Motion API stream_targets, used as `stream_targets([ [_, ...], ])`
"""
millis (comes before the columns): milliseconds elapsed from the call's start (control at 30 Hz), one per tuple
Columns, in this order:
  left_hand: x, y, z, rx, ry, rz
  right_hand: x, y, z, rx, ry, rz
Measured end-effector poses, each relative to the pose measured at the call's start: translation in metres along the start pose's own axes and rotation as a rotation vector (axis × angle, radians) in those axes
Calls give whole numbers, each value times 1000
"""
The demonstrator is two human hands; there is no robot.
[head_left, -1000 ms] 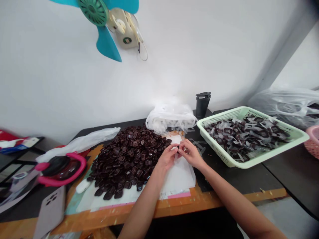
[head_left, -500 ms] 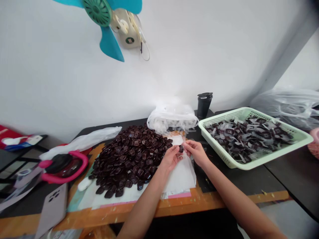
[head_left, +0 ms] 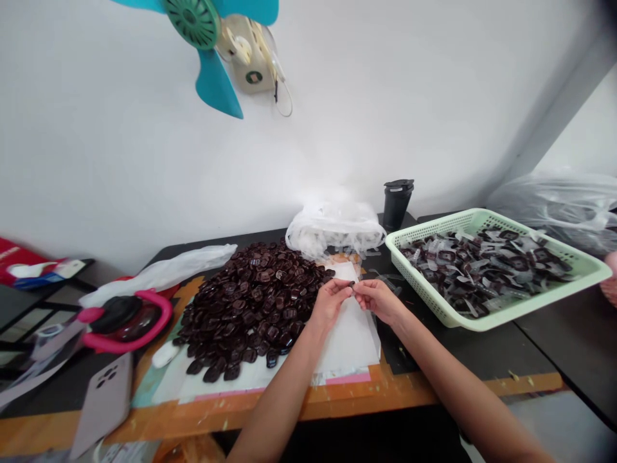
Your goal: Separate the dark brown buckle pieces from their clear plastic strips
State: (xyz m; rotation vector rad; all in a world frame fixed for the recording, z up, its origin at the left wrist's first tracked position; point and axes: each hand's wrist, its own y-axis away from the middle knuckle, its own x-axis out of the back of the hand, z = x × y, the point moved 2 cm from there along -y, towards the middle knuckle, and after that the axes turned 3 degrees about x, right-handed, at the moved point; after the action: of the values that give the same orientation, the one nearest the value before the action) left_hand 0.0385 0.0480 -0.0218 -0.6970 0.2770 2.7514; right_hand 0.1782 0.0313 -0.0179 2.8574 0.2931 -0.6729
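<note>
Between the fingertips of both hands is a small dark piece (head_left: 351,284), mostly covered by the fingers. My left hand (head_left: 332,299) pinches it from the left, and my right hand (head_left: 377,298) closes on it from the right. Both hands are over a white sheet (head_left: 348,341). Beside my left hand spreads a large heap of glossy dark brown pieces (head_left: 255,299). At the right, a pale green basket (head_left: 450,316) holds many dark pieces with clear strips on them.
Behind the hands lies a white plastic bag (head_left: 335,225) with clear strips, near a black cup (head_left: 398,204). At the left are a pink-handled pot (head_left: 126,321) and a phone (head_left: 103,402). A blue fan (head_left: 216,80) hangs above.
The dark piece, which showed its flat face before, now appears thin and more hidden, with the fingertips of both hands closer together around it. The view has shifted slightly.
</note>
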Motion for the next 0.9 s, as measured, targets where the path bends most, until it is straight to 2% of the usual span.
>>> stream_targets([
  [233,2,0,5,-99,-124,50,-4,2,-2,44,-2,-11],
  [367,0,2,6,-141,-171,61,-6,1,-2,109,23,88],
  [467,-3,4,6,-160,-175,80,-5,1,-1,102,34,128],
  [900,-3,5,7,-202,-122,86,-8,1,-1,116,-116,32],
])
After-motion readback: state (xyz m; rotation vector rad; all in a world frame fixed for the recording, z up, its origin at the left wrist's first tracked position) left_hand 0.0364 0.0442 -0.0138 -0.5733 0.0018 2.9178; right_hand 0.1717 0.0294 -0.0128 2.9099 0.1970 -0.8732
